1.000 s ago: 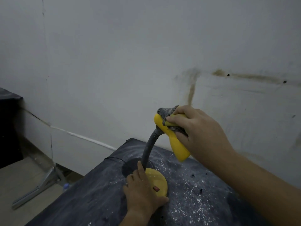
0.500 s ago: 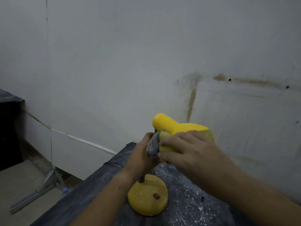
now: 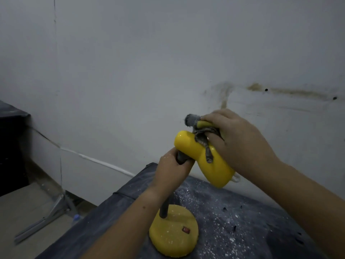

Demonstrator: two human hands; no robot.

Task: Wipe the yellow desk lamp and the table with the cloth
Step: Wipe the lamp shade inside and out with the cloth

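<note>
Yellow desk lamp head under cloth, both hands engaged.
Right hand curls over the grey cloth, clamping it against the top of the lamp head; a cloth strand hangs below the fingers. Left hand closes round the grey neck just under the head. Round base stands below the left wrist on the dark, white-speckled table; stained wall behind.

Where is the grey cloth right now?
In the head view, right of centre, the grey cloth is bunched under the right hand, pressed on the head of the yellow desk lamp, above the dusty table.
</note>
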